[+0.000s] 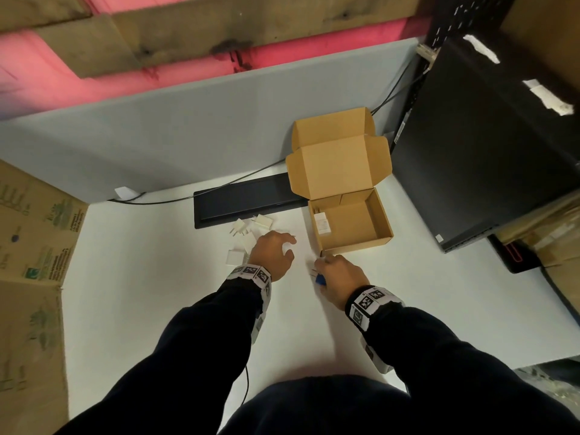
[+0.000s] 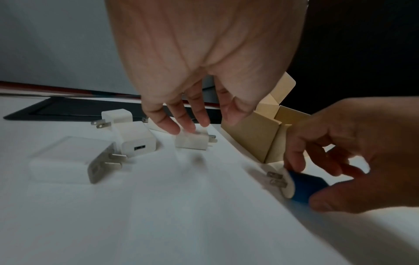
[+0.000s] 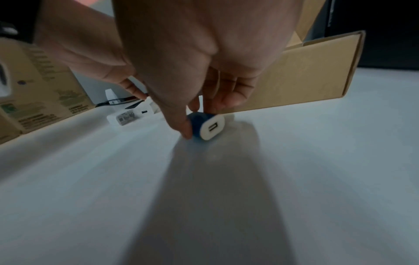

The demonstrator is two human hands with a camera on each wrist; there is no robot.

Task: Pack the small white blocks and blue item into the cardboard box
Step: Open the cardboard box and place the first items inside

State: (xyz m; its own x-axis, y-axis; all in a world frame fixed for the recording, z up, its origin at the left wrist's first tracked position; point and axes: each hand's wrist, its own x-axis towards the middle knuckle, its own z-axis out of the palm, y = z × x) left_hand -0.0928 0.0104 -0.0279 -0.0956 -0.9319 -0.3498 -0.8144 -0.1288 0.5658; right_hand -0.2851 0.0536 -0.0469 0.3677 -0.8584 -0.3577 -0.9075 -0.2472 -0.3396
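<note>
Leftmost on the white surface [image 1: 157, 309] lie the loose white blocks [image 1: 241, 243], plug-in chargers with metal prongs: a flat one [image 2: 68, 161] nearest the person, a squarer one [image 2: 136, 138] with a port facing the wrist camera just behind it, and more toward the dark slab [image 1: 244, 199] at the back. Next comes the left hand [image 1: 273, 252], palm down over the group's right edge, fingers [image 2: 170, 125] loosely spread and reaching down to a small block [image 2: 192, 141]; the tips look to be at its top, though blur hides whether they truly touch, and nothing is gripped. Right of that, the right hand [image 1: 342, 281] pinches the blue item [image 3: 199, 123], a blue-bodied charger with a white end, thumb on one side and fingertips on the other, low at the surface just in front of the box [image 1: 383, 221]. Whether it rests there or is lifted clear is unclear. Farther right, the box stands with its lid open and tipped back, one white block [image 1: 322, 223] already inside against the left wall. A black case [image 1: 486, 152] sits beyond it.
</note>
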